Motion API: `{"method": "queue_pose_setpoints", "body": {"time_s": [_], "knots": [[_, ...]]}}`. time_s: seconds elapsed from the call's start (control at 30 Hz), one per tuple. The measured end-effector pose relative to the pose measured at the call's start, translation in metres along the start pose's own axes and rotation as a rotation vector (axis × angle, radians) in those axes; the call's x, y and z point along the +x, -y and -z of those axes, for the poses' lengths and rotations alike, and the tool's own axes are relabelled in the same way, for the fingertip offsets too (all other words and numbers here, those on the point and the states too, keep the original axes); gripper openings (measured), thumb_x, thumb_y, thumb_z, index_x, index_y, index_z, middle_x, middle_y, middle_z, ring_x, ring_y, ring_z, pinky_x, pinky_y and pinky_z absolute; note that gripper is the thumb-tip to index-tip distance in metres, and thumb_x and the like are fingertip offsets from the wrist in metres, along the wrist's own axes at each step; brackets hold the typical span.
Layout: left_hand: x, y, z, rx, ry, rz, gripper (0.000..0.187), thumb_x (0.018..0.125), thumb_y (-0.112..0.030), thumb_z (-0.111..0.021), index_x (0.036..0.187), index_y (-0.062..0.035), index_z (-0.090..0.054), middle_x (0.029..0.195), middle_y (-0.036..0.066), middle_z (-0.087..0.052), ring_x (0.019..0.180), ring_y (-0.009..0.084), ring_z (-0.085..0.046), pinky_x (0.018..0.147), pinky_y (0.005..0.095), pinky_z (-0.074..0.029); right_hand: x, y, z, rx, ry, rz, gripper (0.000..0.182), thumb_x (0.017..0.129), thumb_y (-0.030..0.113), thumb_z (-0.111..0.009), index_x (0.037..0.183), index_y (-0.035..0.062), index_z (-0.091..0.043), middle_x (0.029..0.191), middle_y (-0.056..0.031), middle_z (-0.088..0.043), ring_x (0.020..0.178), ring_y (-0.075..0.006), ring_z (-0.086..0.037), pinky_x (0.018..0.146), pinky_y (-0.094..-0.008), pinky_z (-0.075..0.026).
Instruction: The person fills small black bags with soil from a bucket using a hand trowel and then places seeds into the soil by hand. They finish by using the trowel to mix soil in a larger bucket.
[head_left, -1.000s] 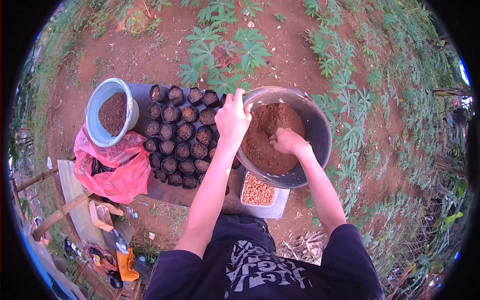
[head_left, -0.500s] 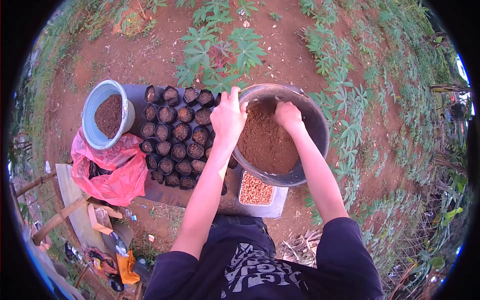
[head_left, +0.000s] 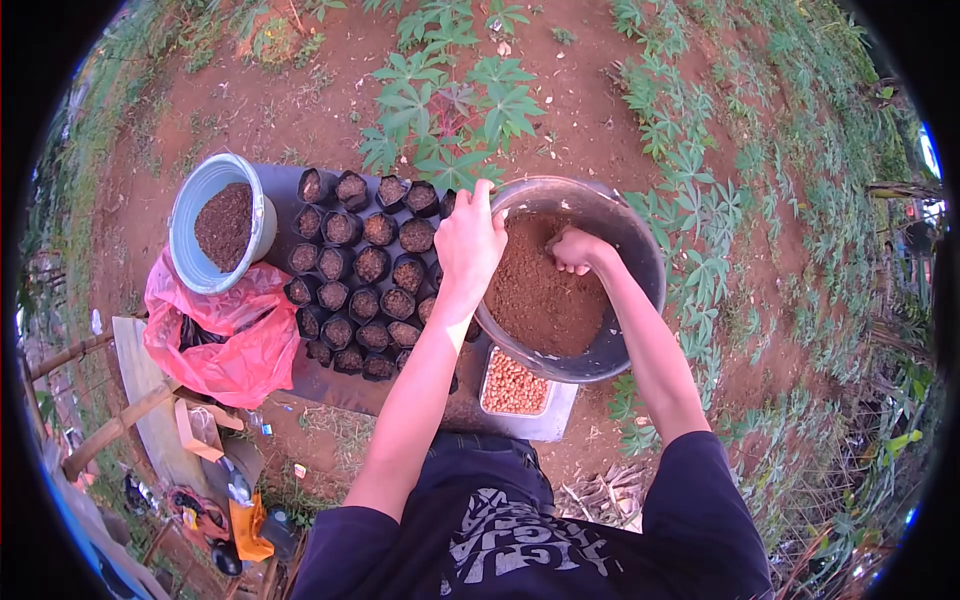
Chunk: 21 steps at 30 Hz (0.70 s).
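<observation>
A large dark bucket point(head_left: 640, 300) of brown soil point(head_left: 545, 300) stands at the right end of the table. My left hand point(head_left: 470, 240) is closed over its left rim. Inside the bucket, my right hand point(head_left: 578, 250) is low at the soil surface, fingers curled in around some soil; the palm is mostly hidden. Left of the bucket, several rows of black planting bags point(head_left: 365, 300) filled with soil stand close together, a few partly covered by my left forearm. A clear square tub of tan seeds point(head_left: 515, 385) sits just below the bucket.
A light blue bucket point(head_left: 185, 245) with darker soil stands at the table's left end, beside a crumpled red plastic bag point(head_left: 230, 350). A wooden plank point(head_left: 150, 400) and assorted items lie at lower left. Leafy plants point(head_left: 430, 100) grow beyond the table point(head_left: 345, 395).
My right hand has turned in the bucket, so its curled fingers now show. My left hand stays on the rim. The whole view has shifted slightly.
</observation>
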<state>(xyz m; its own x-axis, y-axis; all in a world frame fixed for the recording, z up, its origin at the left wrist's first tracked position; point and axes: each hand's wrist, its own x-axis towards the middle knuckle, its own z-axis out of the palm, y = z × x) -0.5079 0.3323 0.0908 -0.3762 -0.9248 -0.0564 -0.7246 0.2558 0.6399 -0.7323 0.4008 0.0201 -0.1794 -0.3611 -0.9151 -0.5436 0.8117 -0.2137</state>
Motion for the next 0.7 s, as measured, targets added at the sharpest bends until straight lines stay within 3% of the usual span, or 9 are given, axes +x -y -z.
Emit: {"method": "queue_pose_setpoints", "body": {"time_s": [0.23,0.43,0.57,0.7], "knots": [[-0.001,0.000,0.000,0.008,-0.003,0.009,0.042,0.087,-0.020,-0.073,0.124,-0.0134,-0.054,0.101,0.016,-0.065,0.079,0.0398,-0.072,0.065,0.0497,-0.059,-0.008,-0.009,0.002,0.262,0.233,-0.056,0.018,0.101,0.020,-0.053,0.093,0.0059,-0.060,0.075,-0.0022,-0.057,0.046,-0.0063,-0.042,0.034,-0.0215,-0.028],[-0.002,-0.003,0.001,-0.006,0.022,0.063,0.044,0.086,-0.021,-0.075,0.124,-0.0164,-0.054,0.104,0.014,-0.066,0.087,0.0416,-0.071,0.071,0.0532,-0.058,-0.007,-0.016,-0.006,0.381,0.297,-0.042,0.016,0.102,0.020,-0.052,0.092,0.0075,-0.055,0.077,-0.0027,-0.057,0.046,-0.0035,-0.039,0.033,-0.0195,-0.024],[-0.003,0.000,-0.001,0.006,0.002,0.026,0.045,0.085,-0.019,-0.074,0.125,-0.0164,-0.053,0.103,0.015,-0.065,0.084,0.0411,-0.071,0.069,0.0524,-0.058,-0.016,-0.011,-0.020,0.517,0.426,-0.030,0.014,0.102,0.019,-0.052,0.093,0.0087,-0.052,0.078,-0.0022,-0.056,0.046,-0.0022,-0.035,0.034,-0.0180,-0.022],[-0.004,0.003,-0.004,0.027,-0.041,-0.026,0.046,0.084,-0.016,-0.074,0.124,-0.0154,-0.052,0.102,0.016,-0.064,0.078,0.0399,-0.071,0.065,0.0504,-0.058,-0.024,-0.007,-0.018,0.466,0.567,0.022,0.017,0.104,0.026,-0.055,0.091,0.0157,-0.051,0.068,0.0066,-0.046,0.045,0.0024,-0.030,0.034,-0.0158,-0.019]]}}
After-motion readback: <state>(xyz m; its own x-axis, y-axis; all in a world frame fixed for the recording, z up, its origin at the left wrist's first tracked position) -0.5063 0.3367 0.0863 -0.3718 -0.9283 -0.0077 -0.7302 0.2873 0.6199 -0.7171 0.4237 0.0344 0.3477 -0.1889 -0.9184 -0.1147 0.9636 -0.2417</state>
